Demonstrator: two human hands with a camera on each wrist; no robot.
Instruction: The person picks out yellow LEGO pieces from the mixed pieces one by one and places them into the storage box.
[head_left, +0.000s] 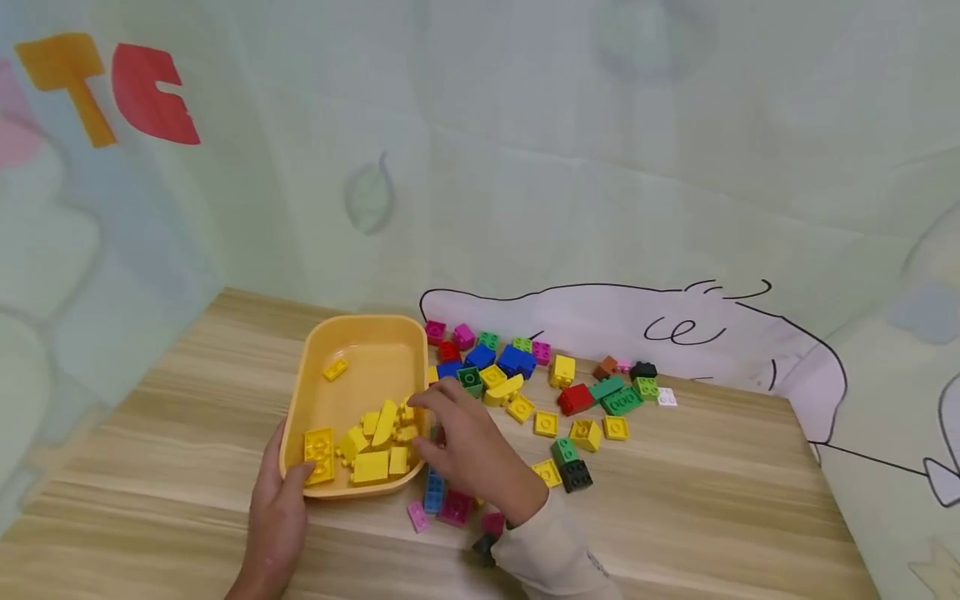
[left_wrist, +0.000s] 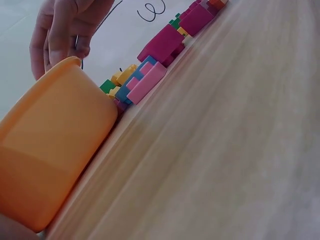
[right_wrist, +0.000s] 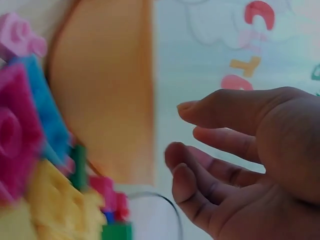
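Observation:
A light orange plastic tub (head_left: pixel 364 343) stands on the left part of the wooden table. Inside it several yellow toy bricks (head_left: pixel 371 468) gather at the near right, with one small yellow brick (head_left: pixel 335 370) farther back. My left hand (head_left: pixel 279 508) grips the tub's near left corner, thumb over the rim beside a yellow brick and fingers outside, mostly hidden. My right hand (head_left: pixel 468 442) hovers over the tub's right rim, fingers loosely bent. Nothing shows between its thumb and fingers (right_wrist: pixel 184 180) in the right wrist view, where the tub's wall (right_wrist: pixel 105 90) is behind.
Loose bricks in many colours spread right of the tub, among them a red brick (head_left: pixel 576 399), blue bricks (head_left: pixel 516 362) and yellow ones (head_left: pixel 546 424). A pink brick (left_wrist: pixel 147 82) lies close by the tub's near side. A printed cloth wall (head_left: pixel 525 208) rises behind the table.

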